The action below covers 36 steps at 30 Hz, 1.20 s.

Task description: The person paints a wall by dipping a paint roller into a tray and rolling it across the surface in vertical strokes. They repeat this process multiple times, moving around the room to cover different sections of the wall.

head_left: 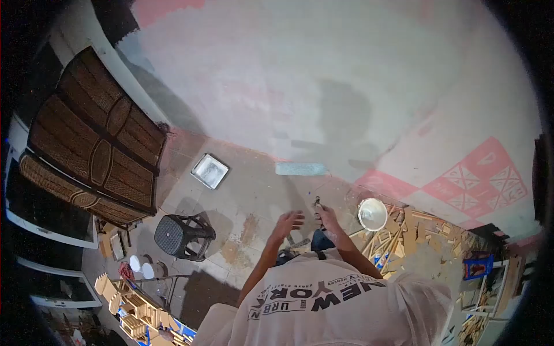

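My left hand (288, 221) is stretched out in front of me with the fingers spread and nothing in it. Just to its right, my right hand (328, 218) is closed around a small dark tool (317, 203) whose tip points away from me; what kind of tool it is stays unclear. Both hands hover over the stained concrete floor (254, 196), near the foot of a pale wall. My white printed T-shirt (334, 300) fills the bottom of the view.
A black plastic stool (183, 233) stands to the left and a square metal tray (210, 170) lies beyond it. A carved brown door panel (92, 138) leans at far left. A white bowl (372, 213) and wood offcuts (427, 242) lie right; stacked wood pieces (135, 311) lower left.
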Tool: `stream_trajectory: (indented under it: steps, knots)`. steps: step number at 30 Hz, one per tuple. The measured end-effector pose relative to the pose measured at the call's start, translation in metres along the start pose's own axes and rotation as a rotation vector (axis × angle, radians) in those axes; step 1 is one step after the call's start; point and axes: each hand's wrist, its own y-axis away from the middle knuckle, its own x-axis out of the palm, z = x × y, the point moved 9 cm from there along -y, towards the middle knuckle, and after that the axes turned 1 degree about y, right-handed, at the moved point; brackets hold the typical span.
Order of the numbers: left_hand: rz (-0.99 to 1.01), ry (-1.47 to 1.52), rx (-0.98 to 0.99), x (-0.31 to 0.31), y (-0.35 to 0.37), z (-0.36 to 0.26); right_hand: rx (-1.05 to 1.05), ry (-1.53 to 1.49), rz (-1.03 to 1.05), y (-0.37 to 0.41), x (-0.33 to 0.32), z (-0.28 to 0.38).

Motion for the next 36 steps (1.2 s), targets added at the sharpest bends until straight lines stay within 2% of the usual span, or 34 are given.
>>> stream_trajectory:
  steps: [2,5,6,9,10,13,15,17,18,21,23,26,28,30,32,34,36]
  knots:
    - [0.101,0.106,-0.01,0.02,0.011,-0.023,-0.068,0.057,-0.048,0.005,0.034,0.01]
    - [0.065,0.215,-0.062,0.017,0.019,-0.05,-0.328,0.157,0.123,0.054,0.11,0.088]
    - [0.029,0.209,0.02,0.012,0.026,-0.071,-0.402,0.276,0.113,0.061,0.124,0.106]
    - [-0.023,0.252,0.168,0.001,0.037,-0.146,-0.835,0.482,-0.005,0.046,0.159,0.157]
    - [-0.056,0.266,0.174,-0.002,0.041,-0.171,-0.785,0.482,0.001,0.058,0.183,0.186]
    - [-0.109,0.035,0.317,-0.03,0.016,-0.205,-0.81,0.448,-0.027,0.01,0.219,0.209]
    - [-0.144,-0.109,0.392,-0.051,-0.002,-0.218,-0.721,0.212,0.047,-0.02,0.238,0.206]
    - [-0.162,-0.082,0.415,-0.073,-0.031,-0.227,-0.653,0.058,0.104,-0.059,0.253,0.21]
    - [-0.16,0.018,0.387,-0.081,-0.046,-0.226,-0.621,0.018,0.117,-0.082,0.258,0.211]
    - [-0.247,-0.12,0.32,-0.112,-0.092,-0.243,-0.469,-0.14,0.157,-0.133,0.28,0.23]
    - [-0.232,-0.033,0.326,-0.123,-0.123,-0.261,-0.415,-0.192,0.167,-0.168,0.283,0.245]
    - [-0.347,-0.25,0.296,-0.141,-0.154,-0.294,-0.403,-0.205,0.171,-0.216,0.287,0.255]
    - [-0.339,-0.344,0.451,-0.148,-0.172,-0.308,-0.391,-0.238,0.171,-0.224,0.295,0.276]
    - [-0.309,-0.384,0.493,-0.15,-0.187,-0.329,-0.335,-0.321,0.23,-0.247,0.299,0.277]
    - [-0.278,-0.371,0.388,-0.158,-0.198,-0.335,-0.275,-0.362,0.235,-0.265,0.3,0.282]
    - [-0.25,-0.322,0.427,-0.172,-0.218,-0.331,-0.197,-0.379,0.179,-0.278,0.305,0.28]
    - [-0.226,-0.33,0.407,-0.182,-0.226,-0.326,-0.214,-0.352,0.123,-0.296,0.305,0.276]
